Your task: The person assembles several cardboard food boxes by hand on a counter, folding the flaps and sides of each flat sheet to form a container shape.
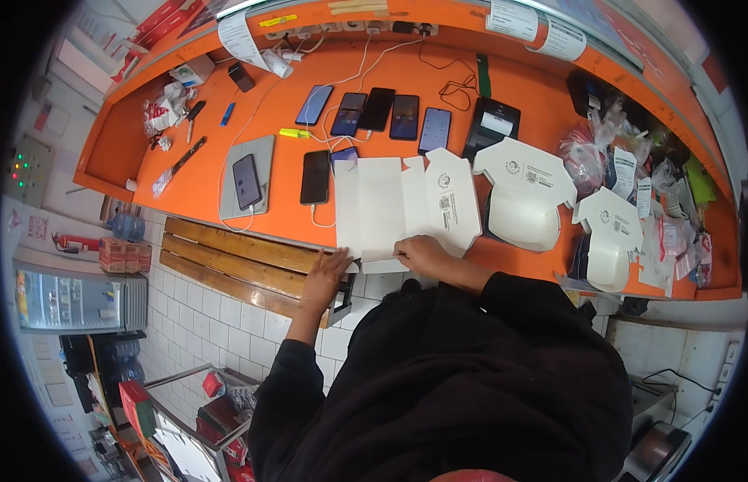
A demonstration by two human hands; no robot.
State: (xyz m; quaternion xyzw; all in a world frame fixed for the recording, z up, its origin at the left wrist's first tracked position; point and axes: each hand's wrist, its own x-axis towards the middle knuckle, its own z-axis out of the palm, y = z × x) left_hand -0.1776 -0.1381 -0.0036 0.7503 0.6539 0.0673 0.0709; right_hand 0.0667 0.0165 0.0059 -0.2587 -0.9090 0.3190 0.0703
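A flat, unfolded white cardboard food box (pixel 379 201) lies at the front edge of the orange counter, creased into panels, with dark print on its right part. My left hand (pixel 325 277) is at its near left corner, fingers stretched and apart. My right hand (pixel 426 257) bends its fingers over the near edge, pinching the cardboard there. To the right stand two formed boxes with raised printed lids, a larger open box (pixel 522 221) and a smaller open box (pixel 608 261); both look empty inside.
Several phones, one a black phone (pixel 314 177), lie behind and left of the cardboard, some with white cables. A black receipt printer (pixel 490 128) stands behind the boxes. Plastic bags (pixel 583 157) crowd the right end. A wooden bench (pixel 237 265) is below the counter.
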